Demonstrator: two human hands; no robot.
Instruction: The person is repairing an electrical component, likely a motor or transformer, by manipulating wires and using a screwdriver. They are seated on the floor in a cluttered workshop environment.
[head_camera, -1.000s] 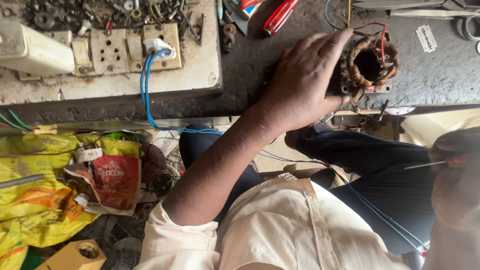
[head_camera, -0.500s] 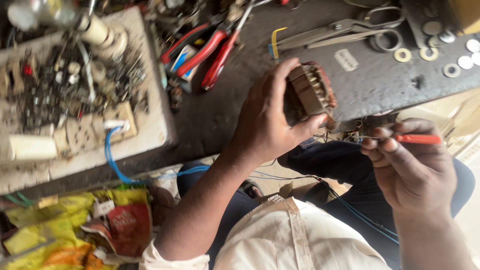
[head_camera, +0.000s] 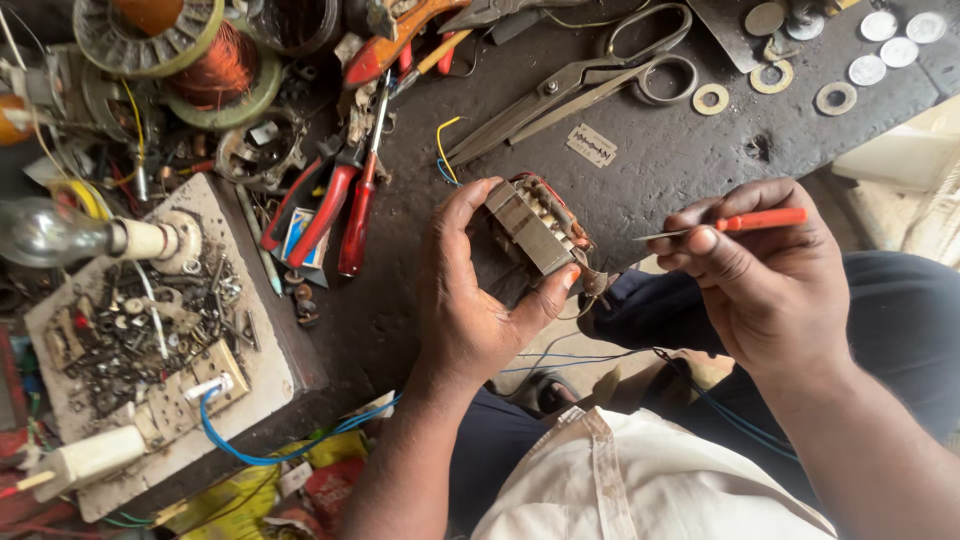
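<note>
The left hand (head_camera: 480, 300) grips a small motor core (head_camera: 540, 225); the right hand (head_camera: 770, 270) pinches a red-handled screwdriver (head_camera: 740, 222). A slipping tip could nick the copper winding (head_camera: 570, 222) or jab the thumb.

I log a dark, stained workbench (head_camera: 690, 160): scissors (head_camera: 580, 75) far centre, washers (head_camera: 775, 85) and coins (head_camera: 890, 45) far right. Red-handled pliers (head_camera: 335, 205) lie left of centre, copper wire spools (head_camera: 190, 50) far left, and a white switchboard (head_camera: 150, 360) with a bulb (head_camera: 60, 232) near left.

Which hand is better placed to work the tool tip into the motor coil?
Right. The right hand pinches the red-handled tool, its tip aimed at the coil; the left hand is fully occupied gripping that coil.
</note>
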